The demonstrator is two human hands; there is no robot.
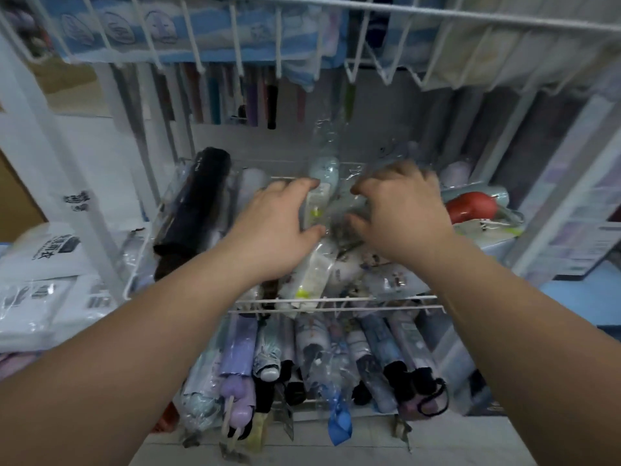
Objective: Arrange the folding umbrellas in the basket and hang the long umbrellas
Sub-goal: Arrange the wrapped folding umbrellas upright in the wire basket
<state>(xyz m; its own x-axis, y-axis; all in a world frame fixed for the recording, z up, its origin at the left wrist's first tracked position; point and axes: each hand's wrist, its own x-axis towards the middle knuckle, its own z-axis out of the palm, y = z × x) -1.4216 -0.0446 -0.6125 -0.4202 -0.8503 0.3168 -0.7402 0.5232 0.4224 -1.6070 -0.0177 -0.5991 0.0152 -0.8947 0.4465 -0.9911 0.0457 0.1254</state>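
I see three white wire baskets, one above the other: the top basket (437, 10), the middle basket (336, 299) and the lower basket (302, 402).

Far left, a pile of white packs (40, 264) sits on a shelf beside the rack. I cannot count them.

In the middle basket, on the left, lies one black folding umbrella (195, 203), tilted up toward the back. Next comes my left grip (279, 227). Its fingers and thumb are bent round one pale blue umbrella (319, 196) in a clear wrap, which stands up in the middle of this basket on top of other wrapped ones. My right grip (403, 210) is just beside it, fingers bent, touching the clear wrap. It is blurry, so I cannot tell if it really holds anything. Right of that hand I see one red handle (470, 206) at the basket's right edge.

Behind, some long umbrellas (242, 95) hang in a row. They are too blurry to count.

The lower basket holds a row of folding umbrellas (379, 348), side by side. I count about nine.
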